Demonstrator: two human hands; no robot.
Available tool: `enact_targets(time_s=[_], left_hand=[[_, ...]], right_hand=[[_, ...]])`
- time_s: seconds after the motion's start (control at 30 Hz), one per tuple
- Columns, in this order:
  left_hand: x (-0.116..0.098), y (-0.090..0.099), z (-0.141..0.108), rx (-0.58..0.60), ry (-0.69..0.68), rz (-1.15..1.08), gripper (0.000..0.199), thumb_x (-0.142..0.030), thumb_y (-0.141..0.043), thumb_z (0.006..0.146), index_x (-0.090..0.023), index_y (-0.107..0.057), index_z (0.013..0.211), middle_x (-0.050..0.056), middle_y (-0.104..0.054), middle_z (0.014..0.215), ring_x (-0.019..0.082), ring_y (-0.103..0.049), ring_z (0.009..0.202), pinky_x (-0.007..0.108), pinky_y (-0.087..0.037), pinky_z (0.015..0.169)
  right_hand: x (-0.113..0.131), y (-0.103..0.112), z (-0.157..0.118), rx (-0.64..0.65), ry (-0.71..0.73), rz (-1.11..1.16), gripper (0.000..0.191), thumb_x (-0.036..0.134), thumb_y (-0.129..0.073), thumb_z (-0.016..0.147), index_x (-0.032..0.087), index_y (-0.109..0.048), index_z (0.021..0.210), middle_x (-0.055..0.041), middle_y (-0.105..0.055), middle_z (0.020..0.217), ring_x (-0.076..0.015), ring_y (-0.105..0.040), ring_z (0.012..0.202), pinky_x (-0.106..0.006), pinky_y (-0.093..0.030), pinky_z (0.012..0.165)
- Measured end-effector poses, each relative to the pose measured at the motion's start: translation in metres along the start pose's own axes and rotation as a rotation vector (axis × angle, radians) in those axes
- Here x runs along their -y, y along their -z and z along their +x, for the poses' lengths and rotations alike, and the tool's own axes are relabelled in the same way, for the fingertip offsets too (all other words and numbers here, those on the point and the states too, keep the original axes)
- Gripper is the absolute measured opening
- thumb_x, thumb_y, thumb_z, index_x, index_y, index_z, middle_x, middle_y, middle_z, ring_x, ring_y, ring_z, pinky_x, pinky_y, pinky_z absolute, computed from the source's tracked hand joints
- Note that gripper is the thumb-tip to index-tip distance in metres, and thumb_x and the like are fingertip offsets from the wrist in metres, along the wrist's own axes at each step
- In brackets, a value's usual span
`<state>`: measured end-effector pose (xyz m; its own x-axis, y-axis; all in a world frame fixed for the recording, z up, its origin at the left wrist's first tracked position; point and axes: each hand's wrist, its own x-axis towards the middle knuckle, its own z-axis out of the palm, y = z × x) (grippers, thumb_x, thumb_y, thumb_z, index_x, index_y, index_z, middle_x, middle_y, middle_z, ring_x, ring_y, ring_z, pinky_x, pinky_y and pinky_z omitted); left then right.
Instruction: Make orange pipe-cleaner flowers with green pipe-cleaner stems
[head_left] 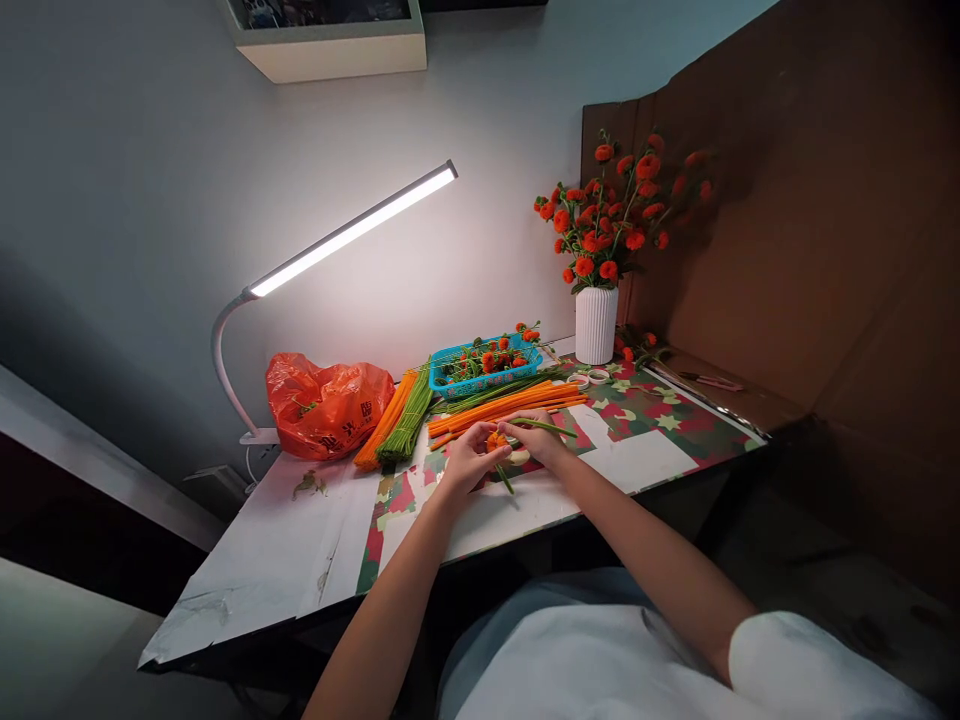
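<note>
A white-clad lap and two bare forearms come first, reaching up to the table [262, 560]. The left hand [469, 462] and right hand [538, 440] meet over the camouflage-patterned sheet [660, 420], in front of the blue basket [487, 368], fingers curled together around a small orange pompom flower [496, 441]. It is fuzzy and round, with a thin green stem [505, 480] sticking out below. The right hand also pinches a green stick [551, 427] pointing away from the basket.
</note>
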<state>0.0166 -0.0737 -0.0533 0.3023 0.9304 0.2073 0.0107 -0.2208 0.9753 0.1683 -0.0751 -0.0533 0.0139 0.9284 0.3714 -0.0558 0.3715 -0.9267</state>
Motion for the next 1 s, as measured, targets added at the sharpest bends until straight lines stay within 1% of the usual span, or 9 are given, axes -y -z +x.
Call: enact_targets(time_s=[0.13,0.2,0.33,0.4,0.43,0.53,0.67,0.87,1.0], left_hand=[[0.001,-0.001,0.002,-0.03,0.017,-0.013,0.039,-0.039,-0.083,0.052,-0.015,-0.061,0.073,-0.003,-0.06,0.065,0.008,-0.053,0.056,0.018,-0.041,0.052],[0.002,0.001,0.003,-0.068,0.032,-0.032,0.04,-0.042,-0.082,0.052,-0.015,-0.06,0.071,-0.004,-0.058,0.061,0.008,-0.052,0.054,0.018,-0.04,0.049],[0.003,0.007,0.005,-0.171,0.062,-0.086,0.042,-0.048,-0.078,0.057,-0.015,-0.061,0.078,-0.001,-0.061,0.067,0.01,-0.056,0.056,0.019,-0.043,0.047],[0.004,0.009,0.006,-0.206,0.073,-0.116,0.043,-0.049,-0.078,0.057,-0.015,-0.063,0.08,0.001,-0.064,0.073,0.012,-0.059,0.062,0.019,-0.046,0.049],[0.004,0.01,0.006,-0.212,0.08,-0.131,0.044,-0.051,-0.078,0.057,-0.015,-0.065,0.08,0.002,-0.065,0.075,0.013,-0.06,0.064,0.02,-0.047,0.051],[0.003,0.01,0.006,-0.201,0.103,-0.176,0.047,-0.055,-0.075,0.058,-0.015,-0.069,0.084,0.006,-0.068,0.085,0.016,-0.063,0.072,0.022,-0.051,0.055],[0.001,0.01,0.006,-0.195,0.122,-0.214,0.049,-0.055,-0.075,0.058,-0.017,-0.071,0.088,0.008,-0.069,0.097,0.017,-0.064,0.078,0.024,-0.054,0.06],[-0.001,0.011,0.006,-0.194,0.146,-0.198,0.044,-0.047,-0.081,0.053,-0.018,-0.072,0.086,0.004,-0.07,0.088,0.008,-0.059,0.057,0.02,-0.052,0.054],[-0.002,0.01,0.005,-0.167,0.129,-0.16,0.04,-0.047,-0.081,0.054,-0.018,-0.073,0.081,0.003,-0.069,0.081,0.009,-0.059,0.056,0.021,-0.052,0.055]], right_hand=[[-0.004,-0.002,0.0,0.015,0.016,-0.039,0.02,0.037,-0.071,0.067,0.018,-0.072,0.071,-0.0049,-0.071,0.073,-0.0191,-0.065,0.072,-0.03,-0.051,0.066],[-0.007,-0.002,0.001,0.032,0.02,-0.056,0.021,0.038,-0.07,0.068,0.018,-0.071,0.075,-0.0042,-0.071,0.075,-0.0178,-0.065,0.071,-0.028,-0.05,0.063],[-0.011,-0.003,0.002,0.091,0.015,-0.104,0.034,0.04,-0.074,0.064,0.018,-0.07,0.09,-0.003,-0.07,0.078,-0.0142,-0.061,0.063,-0.024,-0.047,0.056],[-0.012,-0.004,0.001,0.1,0.013,-0.139,0.037,0.038,-0.077,0.06,0.017,-0.07,0.09,-0.0032,-0.07,0.078,-0.0134,-0.06,0.062,-0.024,-0.046,0.056],[-0.012,-0.004,0.001,0.101,0.013,-0.156,0.034,0.037,-0.077,0.059,0.017,-0.07,0.086,-0.0034,-0.07,0.077,-0.0135,-0.059,0.062,-0.024,-0.045,0.056],[-0.01,-0.005,0.0,0.097,0.01,-0.192,0.022,0.033,-0.074,0.063,0.016,-0.07,0.076,-0.0044,-0.07,0.073,-0.0148,-0.06,0.063,-0.026,-0.046,0.059],[-0.007,-0.003,-0.001,0.078,0.019,-0.22,0.016,0.028,-0.067,0.068,0.015,-0.07,0.078,-0.0056,-0.071,0.077,-0.0162,-0.062,0.067,-0.027,-0.048,0.062],[-0.006,-0.004,-0.002,0.049,0.061,-0.27,0.02,0.032,-0.068,0.069,0.015,-0.069,0.079,-0.0051,-0.07,0.077,-0.0161,-0.061,0.067,-0.027,-0.046,0.062],[-0.006,-0.004,-0.002,0.025,0.101,-0.308,0.016,0.03,-0.066,0.071,0.016,-0.069,0.078,-0.0043,-0.07,0.075,-0.0159,-0.061,0.067,-0.027,-0.045,0.063]])
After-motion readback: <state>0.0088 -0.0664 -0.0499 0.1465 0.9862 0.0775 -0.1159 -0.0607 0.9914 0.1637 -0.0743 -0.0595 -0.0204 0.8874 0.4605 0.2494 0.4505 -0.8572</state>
